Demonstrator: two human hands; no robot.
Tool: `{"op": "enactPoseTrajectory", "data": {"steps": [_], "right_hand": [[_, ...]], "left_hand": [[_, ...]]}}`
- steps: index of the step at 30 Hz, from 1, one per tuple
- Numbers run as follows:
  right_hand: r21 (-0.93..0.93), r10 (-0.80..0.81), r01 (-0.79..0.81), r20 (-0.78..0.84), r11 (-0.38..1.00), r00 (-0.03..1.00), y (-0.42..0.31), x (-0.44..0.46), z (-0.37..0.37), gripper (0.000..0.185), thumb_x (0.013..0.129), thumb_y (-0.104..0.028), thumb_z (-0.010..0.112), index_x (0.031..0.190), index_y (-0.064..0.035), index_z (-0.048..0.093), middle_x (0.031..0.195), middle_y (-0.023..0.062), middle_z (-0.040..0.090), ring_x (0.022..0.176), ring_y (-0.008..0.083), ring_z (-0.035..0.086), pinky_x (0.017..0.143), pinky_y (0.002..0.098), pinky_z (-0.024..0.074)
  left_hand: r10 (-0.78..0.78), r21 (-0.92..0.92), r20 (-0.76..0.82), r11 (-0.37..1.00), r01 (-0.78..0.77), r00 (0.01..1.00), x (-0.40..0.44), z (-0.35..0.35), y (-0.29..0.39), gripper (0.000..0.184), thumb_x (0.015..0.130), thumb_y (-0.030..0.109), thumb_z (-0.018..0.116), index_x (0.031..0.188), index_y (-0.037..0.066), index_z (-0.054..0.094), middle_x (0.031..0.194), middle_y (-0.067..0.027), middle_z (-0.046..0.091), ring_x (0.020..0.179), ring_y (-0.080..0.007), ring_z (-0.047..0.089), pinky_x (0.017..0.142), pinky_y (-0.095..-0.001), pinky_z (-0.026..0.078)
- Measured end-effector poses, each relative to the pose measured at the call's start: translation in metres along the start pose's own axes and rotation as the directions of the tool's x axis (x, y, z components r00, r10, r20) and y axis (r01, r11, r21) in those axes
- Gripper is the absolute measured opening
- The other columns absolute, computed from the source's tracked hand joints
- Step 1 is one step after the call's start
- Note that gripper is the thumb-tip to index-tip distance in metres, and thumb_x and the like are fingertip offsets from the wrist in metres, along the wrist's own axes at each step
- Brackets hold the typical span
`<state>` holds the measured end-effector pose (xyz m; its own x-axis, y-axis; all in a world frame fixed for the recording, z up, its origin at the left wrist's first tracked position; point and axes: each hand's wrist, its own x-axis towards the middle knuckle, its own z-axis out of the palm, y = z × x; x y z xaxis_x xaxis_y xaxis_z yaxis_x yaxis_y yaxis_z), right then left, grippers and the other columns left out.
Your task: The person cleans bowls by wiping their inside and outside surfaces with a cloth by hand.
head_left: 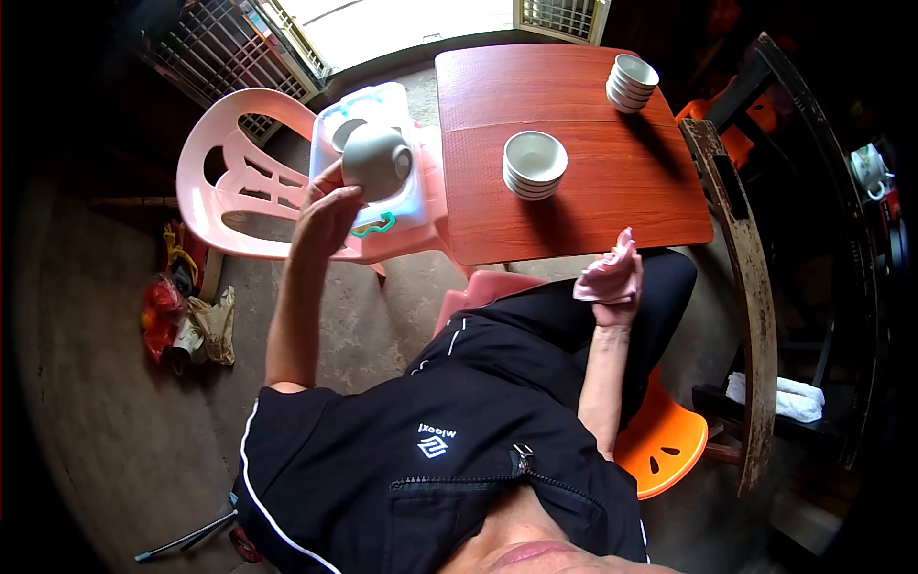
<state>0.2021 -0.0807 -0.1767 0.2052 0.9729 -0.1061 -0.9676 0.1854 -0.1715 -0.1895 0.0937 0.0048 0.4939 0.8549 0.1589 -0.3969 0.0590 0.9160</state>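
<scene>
My left hand (330, 212) grips a white bowl (375, 165) by its rim, tilted on its side with the foot ring facing right. It is over a clear plastic box (413, 206) with a green handle, and another white bowl (346, 132) shows partly behind it. My right hand (620, 308) holds a crumpled pink cloth (609, 277) beside the near table edge. On the reddish wooden table (478, 215) stand two stacks of white bowls, a nearer stack (534, 167) near the middle and a farther stack (632, 84) at the far right corner.
The box rests on a pink plastic chair (215, 153) left of the table. An orange stool (669, 445) is at my right, next to a worn wooden chair frame (751, 335) holding a white cloth (779, 397). Several bags (186, 320) lie on the floor at left.
</scene>
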Motion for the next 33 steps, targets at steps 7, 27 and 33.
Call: {"op": "enactPoseTrajectory", "data": {"steps": [7, 27, 33], "right_hand": [[0.028, -0.103, 0.099, 0.224, 0.995, 0.969, -0.03, -0.006, -0.013, 0.039, 0.095, -0.034, 0.043, 0.13, -0.0179, 0.05, 0.1, 0.0027, 0.065, 0.091, 0.0216, 0.063, 0.089, 0.0462, 0.042], [0.05, -0.072, 0.069, 0.054, 0.996, 0.996, -0.022, -0.016, -0.008, 0.035, 0.094, -0.034, 0.046, 0.125, -0.0204, 0.055, 0.101, 0.0027, 0.068, 0.093, 0.024, 0.063, 0.089, 0.0472, 0.0447], [0.051, -0.056, 0.051, 0.109, 0.997, 0.992, -0.022, -0.014, -0.01, 0.037, 0.094, -0.034, 0.048, 0.127, -0.0195, 0.054, 0.106, 0.0065, 0.067, 0.102, 0.0265, 0.06, 0.092, 0.0447, 0.0444]], "left_hand": [[-0.22, 0.98, 0.164, -0.074, -0.184, 0.962, 0.016, -0.101, -0.016, 0.021, 0.085, -0.002, 0.051, 0.101, 0.003, 0.064, 0.095, -0.0181, 0.066, 0.09, -0.0334, 0.063, 0.088, -0.0403, 0.049], [-0.74, 0.851, 0.311, -0.063, -0.522, 0.597, 0.065, -0.157, -0.067, 0.032, 0.089, 0.016, 0.051, 0.12, 0.017, 0.058, 0.127, -0.0025, 0.057, 0.123, -0.0181, 0.049, 0.114, -0.0418, 0.022], [-0.69, 0.88, 0.415, 0.14, -0.453, 0.593, 0.067, -0.164, -0.059, 0.035, 0.089, 0.016, 0.051, 0.124, 0.015, 0.055, 0.131, -0.0033, 0.054, 0.128, -0.0193, 0.044, 0.114, -0.0419, 0.022]]}}
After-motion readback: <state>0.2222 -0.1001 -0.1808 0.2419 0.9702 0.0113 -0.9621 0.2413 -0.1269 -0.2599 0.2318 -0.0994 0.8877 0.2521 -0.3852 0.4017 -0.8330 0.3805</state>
